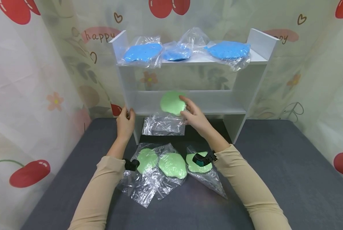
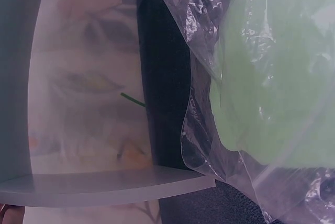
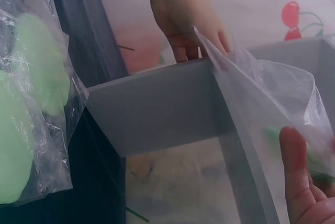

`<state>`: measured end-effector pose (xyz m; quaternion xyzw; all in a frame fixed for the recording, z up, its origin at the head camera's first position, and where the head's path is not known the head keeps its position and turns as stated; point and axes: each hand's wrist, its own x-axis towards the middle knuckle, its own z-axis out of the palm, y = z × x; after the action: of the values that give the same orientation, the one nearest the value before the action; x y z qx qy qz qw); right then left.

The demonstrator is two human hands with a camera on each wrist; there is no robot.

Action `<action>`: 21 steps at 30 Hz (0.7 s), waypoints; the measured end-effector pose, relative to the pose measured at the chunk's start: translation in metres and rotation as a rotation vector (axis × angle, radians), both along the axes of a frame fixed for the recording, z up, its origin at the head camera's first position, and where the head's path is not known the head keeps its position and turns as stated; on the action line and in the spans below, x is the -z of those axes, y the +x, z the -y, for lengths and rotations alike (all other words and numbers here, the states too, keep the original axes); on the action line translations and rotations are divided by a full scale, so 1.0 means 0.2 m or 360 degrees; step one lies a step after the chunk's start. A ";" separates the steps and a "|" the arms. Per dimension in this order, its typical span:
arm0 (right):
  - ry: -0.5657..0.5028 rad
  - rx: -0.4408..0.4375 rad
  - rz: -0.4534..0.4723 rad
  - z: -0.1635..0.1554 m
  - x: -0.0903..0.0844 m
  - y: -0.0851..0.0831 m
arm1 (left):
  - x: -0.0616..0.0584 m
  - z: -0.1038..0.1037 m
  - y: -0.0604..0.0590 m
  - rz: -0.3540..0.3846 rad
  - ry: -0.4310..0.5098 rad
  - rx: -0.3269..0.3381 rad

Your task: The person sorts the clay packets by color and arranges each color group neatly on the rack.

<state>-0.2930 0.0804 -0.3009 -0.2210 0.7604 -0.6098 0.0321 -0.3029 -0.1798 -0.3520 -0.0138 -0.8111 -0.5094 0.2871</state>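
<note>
My right hand (image 1: pixel 194 116) pinches a clear plastic bag with a flat green slab (image 1: pixel 171 103) inside, held up at the front of the middle board. The slack part of this bag (image 1: pixel 163 125) hangs below that board's edge. In the right wrist view, my thumb (image 3: pixel 294 156) presses on the bag's film, which hides part of the shelf. At the left, my left hand (image 1: pixel 125 123) grips the side panel of the white shelf (image 1: pixel 128 83), its fingers (image 3: pixel 180 51) on the outer face in the right wrist view.
Three bagged green slabs (image 1: pixel 172 165) lie on the dark table (image 1: pixel 275 166) before the shelf, one partly behind a right wrist strap (image 1: pixel 204 158). Bagged blue slabs (image 1: pixel 229 50) lie on the top board, slightly over its edge. Printed curtains (image 1: pixel 56 76) surround the table.
</note>
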 end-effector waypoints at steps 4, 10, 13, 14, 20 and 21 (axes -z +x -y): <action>0.0027 -0.0053 -0.0003 0.03 0.00 -0.02 | 0.00 0.00 0.00 0.0006 0.0008 0.0010; 0.0048 -0.0064 -0.0103 0.08 0.01 -0.06 | 0.00 0.00 0.00 0.0012 0.0009 -0.0022; 0.0051 0.0012 -0.0108 0.11 0.01 -0.07 | 0.00 0.00 0.00 0.0016 0.0016 -0.0020; 0.0047 0.0047 -0.0100 0.12 0.01 -0.08 | 0.00 0.00 0.00 0.0018 0.0015 -0.0020; 0.0080 0.0259 -0.0144 0.18 0.01 -0.10 | 0.00 -0.01 0.00 0.0011 0.0017 -0.0032; 0.0090 0.0290 -0.0158 0.19 0.00 -0.10 | 0.00 -0.01 0.00 0.0006 0.0019 -0.0033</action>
<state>-0.3131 0.0428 -0.3019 -0.1798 0.7949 -0.5769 -0.0551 -0.3025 -0.1782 -0.3513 -0.0027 -0.8087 -0.5112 0.2909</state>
